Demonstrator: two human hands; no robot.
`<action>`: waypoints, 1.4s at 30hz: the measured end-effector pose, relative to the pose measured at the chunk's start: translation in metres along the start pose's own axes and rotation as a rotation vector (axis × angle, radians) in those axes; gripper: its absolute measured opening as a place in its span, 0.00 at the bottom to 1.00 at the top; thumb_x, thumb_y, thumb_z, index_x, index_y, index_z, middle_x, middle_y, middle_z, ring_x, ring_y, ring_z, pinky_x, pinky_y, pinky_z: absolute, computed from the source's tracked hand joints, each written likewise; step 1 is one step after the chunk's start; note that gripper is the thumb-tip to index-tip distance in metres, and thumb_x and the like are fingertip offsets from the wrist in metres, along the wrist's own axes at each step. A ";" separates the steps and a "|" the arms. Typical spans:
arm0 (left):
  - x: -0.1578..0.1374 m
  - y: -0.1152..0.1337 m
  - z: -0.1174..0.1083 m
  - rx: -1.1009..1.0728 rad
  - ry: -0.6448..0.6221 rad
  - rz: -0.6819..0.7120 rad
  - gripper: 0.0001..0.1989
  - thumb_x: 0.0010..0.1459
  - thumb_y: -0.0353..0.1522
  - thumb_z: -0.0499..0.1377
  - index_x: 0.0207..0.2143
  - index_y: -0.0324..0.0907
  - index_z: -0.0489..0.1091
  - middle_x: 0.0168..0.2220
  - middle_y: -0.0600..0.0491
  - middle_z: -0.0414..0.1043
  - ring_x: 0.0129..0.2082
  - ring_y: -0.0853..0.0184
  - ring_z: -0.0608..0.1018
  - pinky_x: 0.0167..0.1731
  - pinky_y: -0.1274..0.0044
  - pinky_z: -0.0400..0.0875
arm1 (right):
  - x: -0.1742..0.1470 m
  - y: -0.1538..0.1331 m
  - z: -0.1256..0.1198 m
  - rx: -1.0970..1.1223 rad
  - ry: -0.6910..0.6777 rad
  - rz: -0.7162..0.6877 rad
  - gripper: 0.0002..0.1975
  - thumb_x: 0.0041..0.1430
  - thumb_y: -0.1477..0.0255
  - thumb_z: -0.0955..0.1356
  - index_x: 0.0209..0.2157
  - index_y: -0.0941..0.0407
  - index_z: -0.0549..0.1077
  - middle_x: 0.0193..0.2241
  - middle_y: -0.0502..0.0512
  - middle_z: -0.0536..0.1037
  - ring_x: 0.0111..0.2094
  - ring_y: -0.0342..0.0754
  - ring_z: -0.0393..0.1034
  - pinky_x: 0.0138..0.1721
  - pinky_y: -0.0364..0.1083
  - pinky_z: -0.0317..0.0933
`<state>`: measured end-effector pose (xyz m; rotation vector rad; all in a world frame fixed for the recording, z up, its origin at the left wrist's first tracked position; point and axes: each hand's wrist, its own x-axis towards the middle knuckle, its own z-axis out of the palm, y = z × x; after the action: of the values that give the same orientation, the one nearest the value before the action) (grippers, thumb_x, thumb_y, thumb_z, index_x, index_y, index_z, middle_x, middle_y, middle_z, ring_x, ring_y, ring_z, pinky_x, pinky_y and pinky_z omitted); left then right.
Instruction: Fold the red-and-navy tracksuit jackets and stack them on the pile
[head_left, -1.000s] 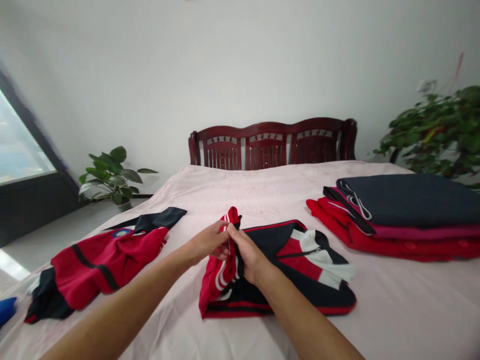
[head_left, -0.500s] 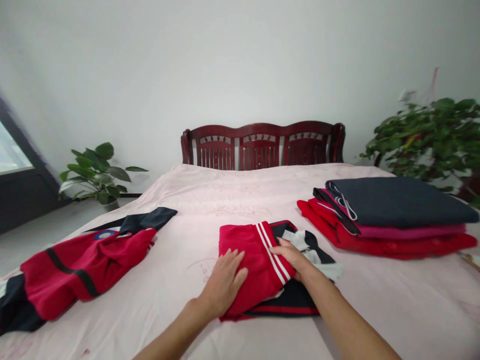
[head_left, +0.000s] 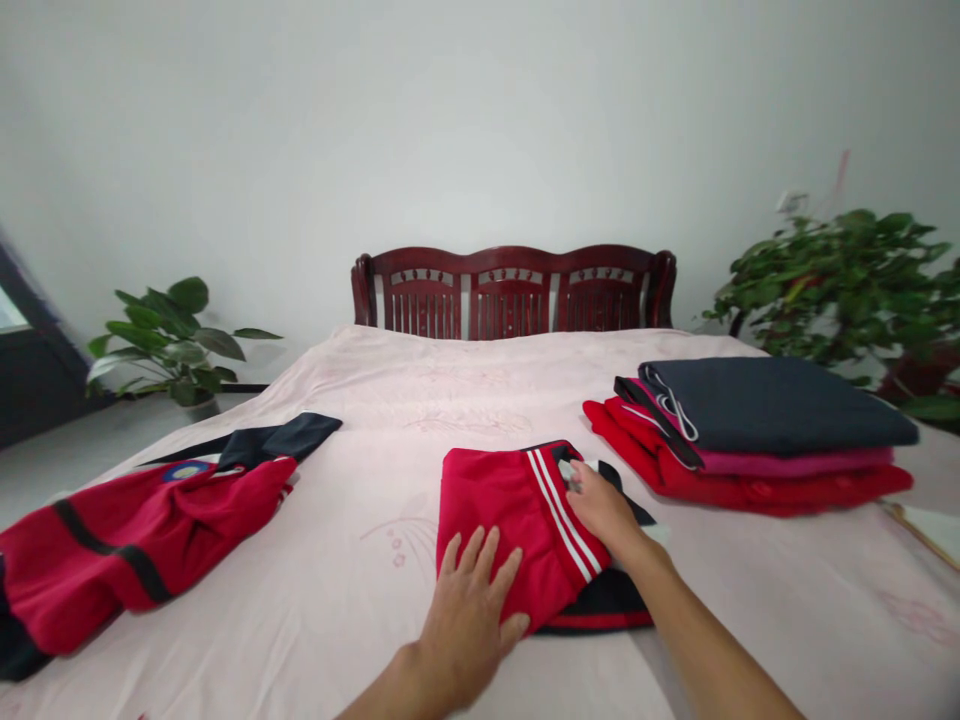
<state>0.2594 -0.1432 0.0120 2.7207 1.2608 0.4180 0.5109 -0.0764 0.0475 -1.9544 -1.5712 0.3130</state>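
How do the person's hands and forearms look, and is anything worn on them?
The left hand and right hand are ungloved, with no ring visible. The left forearm and right forearm are bare: no sleeve, watch or bracelet shows.

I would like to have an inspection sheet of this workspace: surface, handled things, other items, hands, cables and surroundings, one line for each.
Surface: pale pink bedsheet, floral pattern, slightly wrinkled.
Handled things: partly folded garment, red part with two white stripes lying over navy part.
Other items: red-and-navy garment at left; folded clothes stack at right, navy on top; pale flat object at right edge, unclear.
Left hand: fingers spread on the red fabric.
Right hand: at the striped end; grip unclear.
Cables: none certain; pinkish strip on the wall, too blurred to identify.
Surroundings: wooden headboard, left plant, right plant.
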 end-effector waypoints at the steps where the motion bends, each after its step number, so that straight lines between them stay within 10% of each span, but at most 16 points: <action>1: -0.002 0.001 0.000 -0.013 0.000 0.001 0.31 0.62 0.46 0.55 0.67 0.55 0.54 0.70 0.47 0.51 0.69 0.53 0.54 0.65 0.54 0.46 | 0.000 -0.009 -0.001 -0.113 0.043 -0.034 0.27 0.56 0.78 0.63 0.59 0.58 0.67 0.54 0.65 0.74 0.53 0.56 0.70 0.53 0.51 0.62; 12: -0.035 0.003 -0.004 -0.089 0.195 -0.081 0.22 0.51 0.25 0.62 0.49 0.50 0.71 0.49 0.50 0.70 0.50 0.58 0.70 0.53 0.66 0.64 | 0.050 -0.124 0.059 -0.376 -0.127 -0.515 0.17 0.67 0.68 0.60 0.48 0.54 0.77 0.48 0.59 0.78 0.50 0.50 0.69 0.52 0.46 0.58; 24: -0.034 -0.011 0.011 0.177 0.372 0.223 0.07 0.55 0.26 0.60 0.30 0.45 0.65 0.27 0.56 0.69 0.26 0.65 0.68 0.26 0.71 0.57 | 0.067 -0.147 0.089 -0.573 -0.265 -0.794 0.14 0.61 0.78 0.63 0.38 0.59 0.80 0.41 0.63 0.80 0.47 0.53 0.71 0.49 0.48 0.59; 36: -0.031 0.001 0.026 0.247 0.445 0.181 0.12 0.61 0.24 0.55 0.26 0.45 0.60 0.22 0.56 0.65 0.22 0.66 0.67 0.25 0.71 0.54 | 0.090 -0.143 0.091 -0.510 -0.169 -0.520 0.17 0.65 0.78 0.58 0.43 0.60 0.77 0.43 0.65 0.78 0.43 0.54 0.75 0.42 0.48 0.64; 42: -0.025 0.000 0.027 0.235 0.490 0.225 0.12 0.59 0.23 0.53 0.26 0.45 0.59 0.21 0.57 0.64 0.20 0.66 0.66 0.24 0.70 0.53 | 0.063 -0.150 0.090 -0.392 -0.072 -0.534 0.21 0.69 0.71 0.54 0.57 0.57 0.69 0.58 0.63 0.70 0.58 0.53 0.64 0.57 0.50 0.56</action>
<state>0.2521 -0.1615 -0.0188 3.0928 1.1552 1.0804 0.3601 0.0275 0.0761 -1.7068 -2.2548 -0.1590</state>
